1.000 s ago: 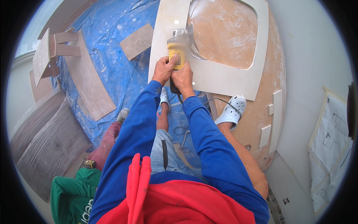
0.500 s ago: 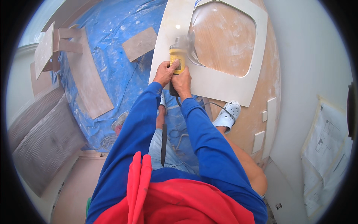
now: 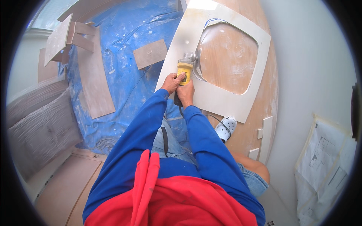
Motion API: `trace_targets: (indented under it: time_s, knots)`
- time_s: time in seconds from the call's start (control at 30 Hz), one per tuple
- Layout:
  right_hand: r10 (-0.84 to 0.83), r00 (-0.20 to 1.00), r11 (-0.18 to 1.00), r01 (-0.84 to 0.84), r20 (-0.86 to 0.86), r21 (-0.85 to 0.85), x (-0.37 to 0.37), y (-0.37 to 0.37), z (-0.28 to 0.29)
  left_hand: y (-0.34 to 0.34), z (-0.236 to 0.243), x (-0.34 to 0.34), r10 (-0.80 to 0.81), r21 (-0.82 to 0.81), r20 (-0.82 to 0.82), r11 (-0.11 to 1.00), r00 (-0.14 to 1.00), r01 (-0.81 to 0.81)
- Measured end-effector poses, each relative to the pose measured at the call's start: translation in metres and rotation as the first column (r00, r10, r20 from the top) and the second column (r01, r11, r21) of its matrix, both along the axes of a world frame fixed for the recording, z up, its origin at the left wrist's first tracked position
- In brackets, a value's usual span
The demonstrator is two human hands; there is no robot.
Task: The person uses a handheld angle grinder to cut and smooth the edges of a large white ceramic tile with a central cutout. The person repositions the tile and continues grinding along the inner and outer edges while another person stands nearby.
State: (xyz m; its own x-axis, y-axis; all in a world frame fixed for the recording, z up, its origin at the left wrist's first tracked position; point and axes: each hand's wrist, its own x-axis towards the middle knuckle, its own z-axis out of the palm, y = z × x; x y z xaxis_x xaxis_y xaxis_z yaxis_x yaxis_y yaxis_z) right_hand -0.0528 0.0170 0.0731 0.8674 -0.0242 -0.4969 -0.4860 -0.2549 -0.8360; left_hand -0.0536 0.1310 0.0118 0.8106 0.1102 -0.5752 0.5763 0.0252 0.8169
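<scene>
A yellow angle grinder (image 3: 184, 68) with a grey metal head is held in both my hands. My left hand (image 3: 172, 83) wraps its body from the left, thumb on top. Behind it, my right hand (image 3: 186, 92) grips the handle from the right. The grinder's head sits at the left inner edge of a large cutout in a white panel (image 3: 222, 98). A blurred disc shows along that edge. The panel lies on a wooden board (image 3: 230, 56), which shows through the opening. A dark cord (image 3: 217, 119) trails from the grinder past my white clog (image 3: 226, 128).
Blue plastic sheeting (image 3: 120, 60) covers the floor at left, with a small rectangular board (image 3: 150, 54) and a long curved board (image 3: 94, 79) on it. Plastic-wrapped cushions (image 3: 45, 128) stand farther left. White strips (image 3: 266, 137) lie near the right wall, where paper drawings (image 3: 328, 162) hang.
The view has shifted, so the panel and my hands appear lower. The grinder's head stays at the cutout's left edge. Both hands keep their grip, and the dusty haze around the head looks thinner.
</scene>
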Motion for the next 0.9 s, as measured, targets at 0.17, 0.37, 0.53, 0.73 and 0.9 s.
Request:
trace_targets:
  time_s: [0.17, 0.37, 0.53, 0.73, 0.9]
  knots:
    - [0.003, 1.000, 1.000, -0.003, 0.004, 0.010, -0.003, -0.002, -0.004, -0.001, 0.002, 0.000, 0.006, 0.010, -0.024, 1.000, 1.000, -0.006]
    - [0.022, 1.000, 0.997, -0.022, 0.004, -0.075, -0.005, -0.001, -0.012, -0.002, 0.006, -0.002, 0.001, 0.037, -0.004, 0.999, 1.000, -0.001]
    - [0.015, 0.999, 0.999, -0.014, 0.035, -0.050, -0.007, -0.001, -0.020, -0.003, 0.005, -0.004, 0.017, 0.047, -0.015, 0.999, 1.000, -0.017]
    - [0.017, 0.999, 0.999, -0.015, 0.033, -0.051, -0.006, 0.000, -0.024, -0.001, 0.003, -0.002, -0.019, 0.076, -0.035, 0.997, 0.999, 0.021]
    - [0.033, 0.999, 0.998, -0.033, -0.004, -0.053, -0.005, -0.003, -0.022, -0.004, 0.005, -0.003, 0.035, 0.055, -0.014, 0.998, 0.999, -0.034]
